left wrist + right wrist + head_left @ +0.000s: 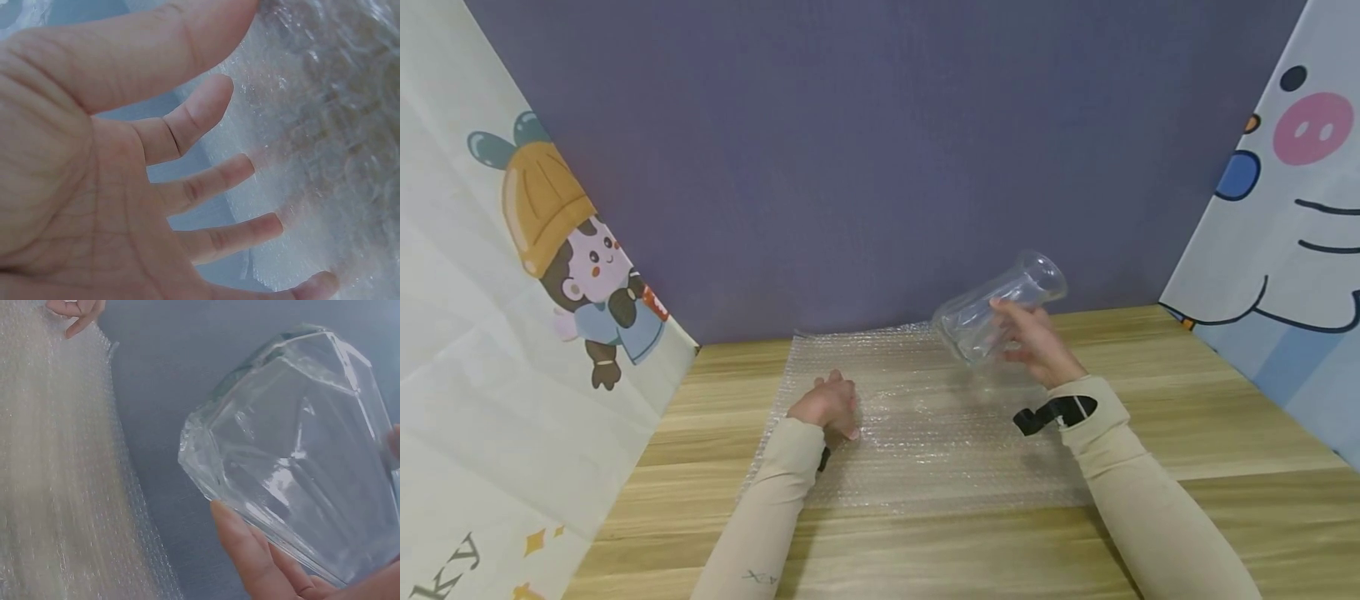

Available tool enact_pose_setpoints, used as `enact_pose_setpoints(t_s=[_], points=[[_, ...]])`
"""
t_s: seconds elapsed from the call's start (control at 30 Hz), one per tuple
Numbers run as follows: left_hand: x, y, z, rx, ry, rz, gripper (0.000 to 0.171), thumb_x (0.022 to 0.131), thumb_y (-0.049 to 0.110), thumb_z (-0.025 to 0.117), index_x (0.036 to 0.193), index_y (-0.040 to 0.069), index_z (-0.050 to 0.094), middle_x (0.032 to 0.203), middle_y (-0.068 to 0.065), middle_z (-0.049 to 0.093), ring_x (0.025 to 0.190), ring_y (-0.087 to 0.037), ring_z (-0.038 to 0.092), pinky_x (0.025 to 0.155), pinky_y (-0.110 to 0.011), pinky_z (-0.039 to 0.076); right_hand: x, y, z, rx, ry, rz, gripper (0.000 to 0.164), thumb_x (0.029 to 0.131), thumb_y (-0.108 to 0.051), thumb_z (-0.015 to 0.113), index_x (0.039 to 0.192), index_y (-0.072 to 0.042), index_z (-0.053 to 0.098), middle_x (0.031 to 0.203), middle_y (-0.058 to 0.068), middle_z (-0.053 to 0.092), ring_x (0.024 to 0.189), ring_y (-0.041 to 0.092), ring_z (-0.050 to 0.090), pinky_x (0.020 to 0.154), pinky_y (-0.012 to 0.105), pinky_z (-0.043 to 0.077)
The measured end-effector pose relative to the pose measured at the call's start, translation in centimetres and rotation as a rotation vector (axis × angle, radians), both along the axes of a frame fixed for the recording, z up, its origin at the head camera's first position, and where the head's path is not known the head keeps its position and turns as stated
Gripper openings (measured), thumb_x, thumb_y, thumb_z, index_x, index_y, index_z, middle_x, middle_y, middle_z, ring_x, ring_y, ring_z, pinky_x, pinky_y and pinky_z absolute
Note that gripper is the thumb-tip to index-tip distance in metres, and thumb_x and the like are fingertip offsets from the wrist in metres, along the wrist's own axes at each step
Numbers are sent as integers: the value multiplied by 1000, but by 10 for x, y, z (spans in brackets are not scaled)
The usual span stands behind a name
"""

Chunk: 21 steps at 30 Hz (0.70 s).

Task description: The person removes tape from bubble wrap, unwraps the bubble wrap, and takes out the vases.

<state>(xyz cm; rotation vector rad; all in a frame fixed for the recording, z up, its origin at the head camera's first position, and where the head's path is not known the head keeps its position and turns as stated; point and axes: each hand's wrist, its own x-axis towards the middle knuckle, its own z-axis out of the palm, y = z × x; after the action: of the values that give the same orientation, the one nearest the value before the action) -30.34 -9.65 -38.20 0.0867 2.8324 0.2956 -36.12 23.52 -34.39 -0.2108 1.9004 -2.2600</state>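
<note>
A clear glass vase (981,321) with a flared rim and faceted sides is tilted above the right part of the bubble wrap, its rim up and to the right. My right hand (1033,337) grips it by the side, thumb and fingers around the glass (300,450). The sheet of bubble wrap (917,450) lies spread flat on the table. Over its left part, my left hand (831,404) has its fingers spread and relaxed, holding nothing. In the left wrist view the fingertips (269,225) are at the bubble wrap; whether they touch it I cannot tell.
Beneath the sheet is a wood-grain table (670,467). A dark purple-grey panel (880,167) stands along its back edge. Cloths with cartoon prints flank it, a capped figure (598,258) on the left and a pink-nosed animal (1311,129) on the right.
</note>
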Motion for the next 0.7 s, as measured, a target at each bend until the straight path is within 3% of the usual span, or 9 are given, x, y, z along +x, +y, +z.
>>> enact_pose_setpoints(t_s=[0.23,0.43,0.57,0.7], points=[[1,1,0,4,6,-6,31,72,16,91,83,13,62,125,-15,53,133,-46,43,99,-52,53,-1,3,1,-41,-24,-85,18,96,-34,72,85,-22,65,74,-11,65,68,6,59,72,32,57],[0,2,0,-13,-1,-9,31,74,17,91,84,13,61,125,-14,53,133,-45,43,100,-51,53,-2,5,3,-50,-30,-145,19,92,-31,78,82,-20,65,74,-11,63,67,6,56,63,29,58],[-1,1,1,-11,3,-13,32,73,16,91,83,13,62,124,-14,53,130,-44,44,99,-50,53,-1,7,4,-62,-35,-179,25,90,-29,80,88,-17,58,83,-11,54,71,4,50,63,28,59],[-1,1,1,-2,4,-13,32,72,15,91,83,13,62,124,-15,53,131,-45,43,100,-51,52,-1,8,5,-96,-35,-216,30,88,-27,82,85,-16,53,83,-10,55,70,3,53,61,26,59]])
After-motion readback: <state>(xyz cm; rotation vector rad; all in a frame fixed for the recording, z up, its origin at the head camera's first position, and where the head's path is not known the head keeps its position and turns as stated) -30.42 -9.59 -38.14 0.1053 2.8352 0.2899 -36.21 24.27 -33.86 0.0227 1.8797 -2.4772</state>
